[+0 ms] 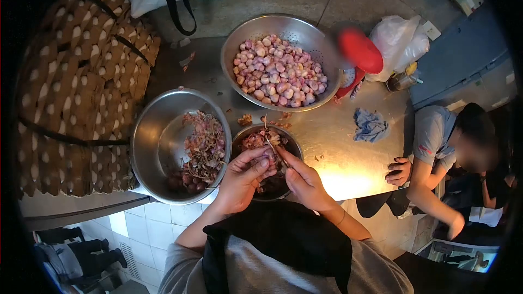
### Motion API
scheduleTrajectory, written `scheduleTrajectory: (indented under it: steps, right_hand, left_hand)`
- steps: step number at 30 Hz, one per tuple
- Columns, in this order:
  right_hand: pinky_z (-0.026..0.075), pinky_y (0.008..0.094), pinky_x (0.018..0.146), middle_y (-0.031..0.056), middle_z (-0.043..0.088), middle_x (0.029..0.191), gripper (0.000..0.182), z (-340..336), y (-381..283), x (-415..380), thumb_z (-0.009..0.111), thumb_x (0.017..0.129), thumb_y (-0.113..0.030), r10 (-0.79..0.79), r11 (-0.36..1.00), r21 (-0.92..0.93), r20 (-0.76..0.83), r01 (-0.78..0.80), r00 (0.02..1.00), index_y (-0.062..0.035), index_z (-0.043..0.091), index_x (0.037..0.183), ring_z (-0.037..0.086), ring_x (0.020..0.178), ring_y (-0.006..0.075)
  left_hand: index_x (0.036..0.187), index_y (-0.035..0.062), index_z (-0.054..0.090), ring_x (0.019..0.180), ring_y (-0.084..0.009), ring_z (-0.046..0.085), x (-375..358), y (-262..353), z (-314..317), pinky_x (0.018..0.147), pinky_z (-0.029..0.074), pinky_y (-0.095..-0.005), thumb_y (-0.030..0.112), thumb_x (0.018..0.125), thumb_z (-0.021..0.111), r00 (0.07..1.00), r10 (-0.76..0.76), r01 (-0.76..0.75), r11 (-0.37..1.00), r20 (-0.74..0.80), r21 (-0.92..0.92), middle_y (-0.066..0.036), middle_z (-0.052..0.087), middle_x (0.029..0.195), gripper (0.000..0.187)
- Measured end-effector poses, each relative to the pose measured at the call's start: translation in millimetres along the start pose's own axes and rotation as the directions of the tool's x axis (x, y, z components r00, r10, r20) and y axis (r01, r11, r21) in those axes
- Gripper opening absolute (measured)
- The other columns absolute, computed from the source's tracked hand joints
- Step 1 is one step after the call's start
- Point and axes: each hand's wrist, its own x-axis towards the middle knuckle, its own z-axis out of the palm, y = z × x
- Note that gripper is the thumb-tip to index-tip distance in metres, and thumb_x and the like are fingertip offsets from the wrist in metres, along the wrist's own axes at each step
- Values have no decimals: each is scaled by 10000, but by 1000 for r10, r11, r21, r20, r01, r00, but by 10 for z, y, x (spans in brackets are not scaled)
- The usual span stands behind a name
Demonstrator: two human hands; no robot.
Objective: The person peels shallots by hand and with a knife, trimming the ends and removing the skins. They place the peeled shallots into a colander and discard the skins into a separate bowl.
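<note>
My left hand [243, 178] pinches a small shallot [268, 154] between thumb and fingers, above a small metal bowl [298, 149] of papery skins. Close beside it, my right hand [308, 183] is closed, its thumb and fingers meeting at the shallot; what it grips is too small and hidden to make out. Left of my hands, a large metal bowl [158, 125] holds unpeeled shallots [190, 182] and dry skins and stems [206, 144]. Behind the small bowl stands a wide perforated colander [239, 30] full of peeled pinkish shallots [280, 71].
Stacked egg trays [81, 92] rise at the left. A red scale [359, 54], a plastic bag [400, 43] and a crumpled blue cloth [371, 125] are on the right. Another person [436, 141] sits at the table's right edge, one hand on it.
</note>
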Motion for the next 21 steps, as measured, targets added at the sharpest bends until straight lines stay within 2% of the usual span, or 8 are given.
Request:
scheduleTrajectory:
  steps: [9,11,12,13,15,18,19,21]
  right_hand:
    - [423,296,875,172,528,1165,422,129,174,-96,425,917,-247,-186,917,-356,10,178,982,-69,374,1297,542,1053,245]
    - [431,320,851,164,532,1159,437,158,225,-89,383,926,-322,-277,930,-258,-27,261,960,-96,376,1300,562,1007,264]
    - [419,331,867,170,511,1185,441,161,322,-111,365,930,-327,-183,958,-226,-15,175,983,-112,356,1314,546,1034,268]
    - [411,319,876,181,503,1190,448,162,246,-168,377,928,-314,-299,921,-281,-69,269,952,-118,333,1328,532,1058,269]
    - [417,312,847,167,549,1112,450,139,188,-230,387,928,-290,-287,931,-261,-95,254,953,-132,313,1343,561,993,257]
    - [414,324,833,151,575,1040,444,55,174,-425,379,934,-272,-285,945,-204,-138,254,949,-134,305,1349,576,929,247]
    - [332,290,949,146,413,1303,445,-26,126,-499,358,943,-247,-147,983,-120,-56,140,988,-74,286,1347,441,1156,241]
    - [319,287,962,139,395,1319,447,-89,199,-624,351,945,-247,-178,982,-97,-188,162,966,-76,276,1351,419,1179,244]
  left_hand:
    - [1026,32,539,951,-195,539,-93,-26,-34,838,445,-338,5,816,549,998,48,-38,982,-50,186,-92,555,1056,212]
    - [1066,34,502,972,-214,523,-120,-28,64,864,414,-355,29,828,526,995,55,-39,981,-85,188,-94,545,1042,239]
    - [1125,39,471,1017,-220,508,-128,-31,-43,875,399,-363,43,828,528,995,49,-23,960,-87,279,-107,535,1087,302]
    - [1125,45,475,1018,-210,504,-112,-50,7,859,391,-358,74,826,544,993,90,-62,944,-72,323,-102,536,1088,308]
    - [1164,48,464,1086,-176,444,-72,12,-34,887,357,-305,131,877,479,1000,3,-13,909,25,416,-72,488,1180,298]
    - [1183,57,466,1110,-233,449,-37,4,131,906,378,-355,128,846,531,990,-137,139,882,-37,449,-93,484,1204,351]
    - [1173,50,468,1093,-229,458,-30,-10,189,898,385,-353,119,844,526,987,-154,154,882,-36,446,-96,491,1188,341]
    - [1154,35,472,1058,-222,477,-2,-46,270,882,399,-349,101,841,516,982,-183,181,880,-38,439,-104,505,1156,323]
